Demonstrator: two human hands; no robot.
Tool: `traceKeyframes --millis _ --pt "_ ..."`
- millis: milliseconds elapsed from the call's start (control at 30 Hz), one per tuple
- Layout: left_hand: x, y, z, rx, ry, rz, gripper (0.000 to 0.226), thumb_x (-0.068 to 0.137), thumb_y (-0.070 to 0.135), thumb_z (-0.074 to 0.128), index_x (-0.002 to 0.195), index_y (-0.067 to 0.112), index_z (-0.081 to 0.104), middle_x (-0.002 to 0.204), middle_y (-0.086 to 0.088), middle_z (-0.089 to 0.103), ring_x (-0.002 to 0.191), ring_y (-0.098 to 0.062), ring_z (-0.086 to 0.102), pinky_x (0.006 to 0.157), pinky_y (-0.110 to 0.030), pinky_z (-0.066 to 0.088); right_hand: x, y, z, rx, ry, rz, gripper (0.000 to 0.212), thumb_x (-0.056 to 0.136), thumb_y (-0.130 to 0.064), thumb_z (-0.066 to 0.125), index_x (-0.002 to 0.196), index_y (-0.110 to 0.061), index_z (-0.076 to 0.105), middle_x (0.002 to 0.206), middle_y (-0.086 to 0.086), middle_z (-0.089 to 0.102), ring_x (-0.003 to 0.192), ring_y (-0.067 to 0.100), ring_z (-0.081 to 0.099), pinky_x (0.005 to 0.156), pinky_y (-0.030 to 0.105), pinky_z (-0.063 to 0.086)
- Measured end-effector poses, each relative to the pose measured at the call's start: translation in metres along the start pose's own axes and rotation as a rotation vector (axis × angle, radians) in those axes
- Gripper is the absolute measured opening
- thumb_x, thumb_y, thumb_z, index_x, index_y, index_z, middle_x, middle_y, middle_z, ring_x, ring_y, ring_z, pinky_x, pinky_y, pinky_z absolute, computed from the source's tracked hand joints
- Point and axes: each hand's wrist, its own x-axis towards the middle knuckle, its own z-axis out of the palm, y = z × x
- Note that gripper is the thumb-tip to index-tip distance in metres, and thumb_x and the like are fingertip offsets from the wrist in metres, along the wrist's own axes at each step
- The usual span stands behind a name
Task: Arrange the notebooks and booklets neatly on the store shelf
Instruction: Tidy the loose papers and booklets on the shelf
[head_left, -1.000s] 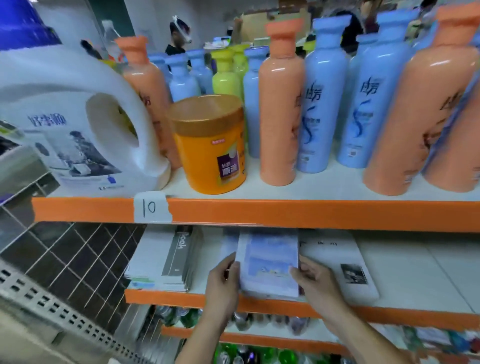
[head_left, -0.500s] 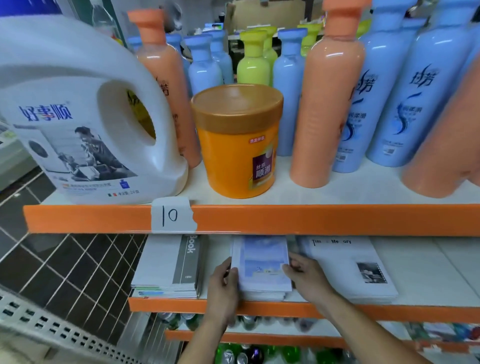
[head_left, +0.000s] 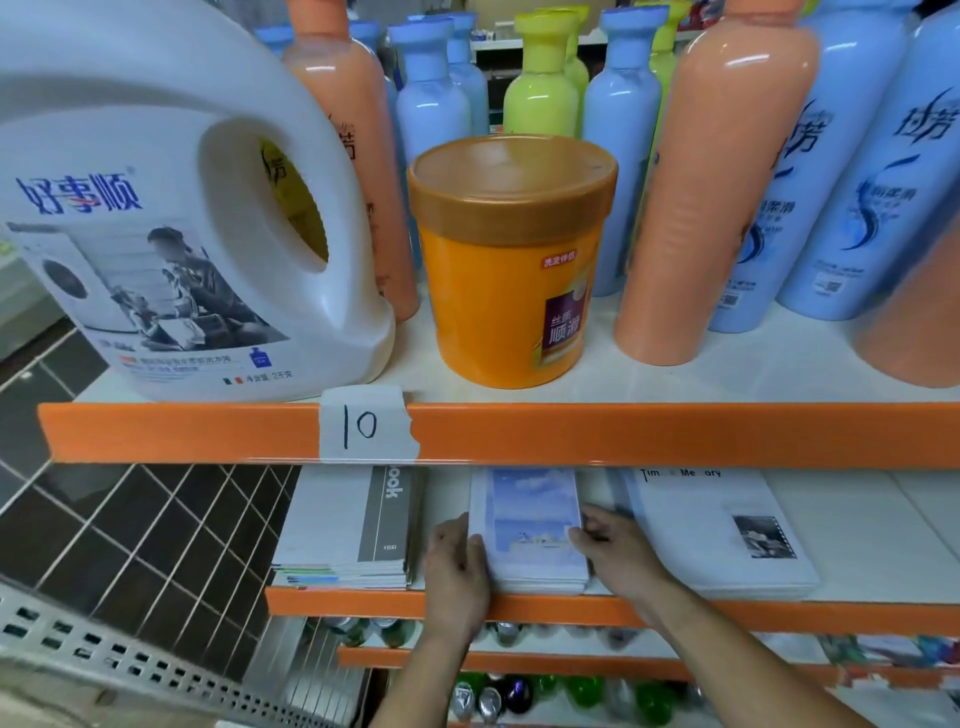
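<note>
A small stack of blue sky-print booklets (head_left: 532, 525) lies on the white lower shelf (head_left: 857, 540). My left hand (head_left: 457, 564) holds the stack's left edge, thumb on the top cover. My right hand (head_left: 615, 553) grips its right edge the same way. To the left sits a pile of grey-and-white notebooks (head_left: 348, 530) with coloured edges. On the right, touching my right hand's back, lies a stack of white "Time Memory" booklets (head_left: 722, 530) with a small black-and-white photo.
The orange shelf rail (head_left: 623, 434) with a "10" label (head_left: 366, 425) hangs just above the booklets. Above stand a white detergent jug (head_left: 156, 218), an orange tub (head_left: 511, 260) and several shampoo bottles (head_left: 711, 197). Cans and bottles (head_left: 519, 691) fill the shelves below.
The camera has moved closer and lower. Both hands have pushed the blue booklet stack straight and a little deeper on the shelf, keeping hold of its sides.
</note>
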Motion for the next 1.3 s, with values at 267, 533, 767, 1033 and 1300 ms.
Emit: traceKeyframes --millis 267,533,767,1033,1300 --pt "0.001 -0.015 0.000 0.196 -0.041 0.050 0.038 0.102 0.041 0.039 0.122 0.025 0.066 0.113 0.006 0.062 0.107 -0.018 0.059 0.094 -0.044 0.051 0.005 0.005 0.011 -0.121 0.062 -0.034 0.020 0.103 -0.018 0.053 0.107 -0.026 0.070 0.084 0.017 0.060 0.065 0.026 0.047 0.062 0.028 0.040" --pt "0.002 -0.019 -0.006 0.225 -0.092 0.062 0.033 0.105 0.031 0.046 0.133 0.025 0.061 0.124 0.005 0.060 0.119 -0.019 0.054 0.102 -0.040 0.046 -0.004 -0.005 0.010 -0.217 0.099 0.006 0.043 0.102 -0.020 0.056 0.065 -0.016 0.034 0.058 -0.002 0.025 0.055 0.016 0.025 0.059 0.030 0.023" --pt "0.001 -0.015 0.000 0.361 -0.051 0.059 0.038 0.106 0.028 0.043 0.138 0.016 0.059 0.130 -0.006 0.059 0.117 -0.028 0.053 0.096 -0.037 0.044 -0.004 -0.012 0.007 -0.282 0.087 0.032 0.048 0.102 -0.021 0.057 0.063 -0.016 0.030 0.060 -0.001 0.023 0.055 0.016 0.025 0.058 0.030 0.024" --pt "-0.001 -0.018 0.000 0.351 -0.043 0.035 0.039 0.105 0.032 0.042 0.140 0.020 0.057 0.136 -0.002 0.058 0.124 -0.026 0.050 0.103 -0.040 0.044 -0.004 -0.012 0.009 -0.326 0.089 0.051 0.044 0.102 -0.022 0.056 0.062 -0.015 0.038 0.056 -0.002 0.033 0.054 0.015 0.032 0.057 0.030 0.028" --pt "-0.002 -0.018 0.002 0.348 -0.021 0.002 0.042 0.106 0.034 0.042 0.142 0.019 0.056 0.139 -0.001 0.057 0.123 -0.026 0.051 0.104 -0.044 0.045 0.001 -0.020 0.008 -0.405 0.073 0.070 0.050 0.101 -0.016 0.057 0.058 -0.015 0.032 0.054 -0.002 0.029 0.051 0.014 0.027 0.054 0.029 0.024"
